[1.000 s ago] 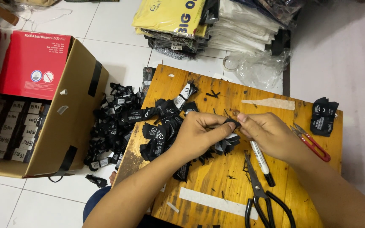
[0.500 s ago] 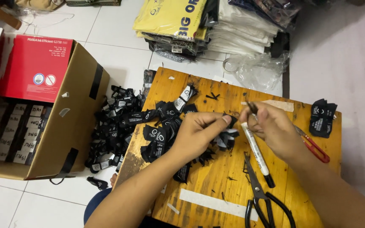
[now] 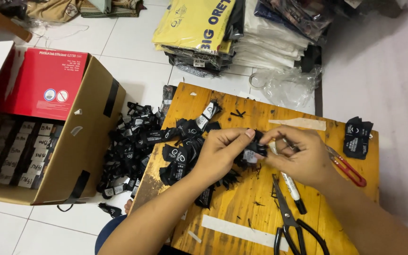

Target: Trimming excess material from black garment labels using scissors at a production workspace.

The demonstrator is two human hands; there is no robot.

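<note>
Over a small wooden table (image 3: 242,212), my left hand (image 3: 223,153) and my right hand (image 3: 303,158) pinch the same small black fabric label (image 3: 252,152) between their fingertips. A thin needle-like tool (image 3: 290,144) also sits in my right fingers. A heap of black woven labels (image 3: 187,146) lies on the table just left of my left hand. More black labels (image 3: 128,151) are piled on the floor beside the table.
Black scissors (image 3: 291,226), a white marker (image 3: 291,186) and red snips (image 3: 348,165) lie by my right hand. A stack of black labels (image 3: 357,137) sits at the table's right edge. An open cardboard box (image 3: 67,141) stands left; folded garments (image 3: 232,33) lie beyond.
My right hand, which had pulled away to the right half a second ago, has come back to the left hand. Both hands now meet on the label.
</note>
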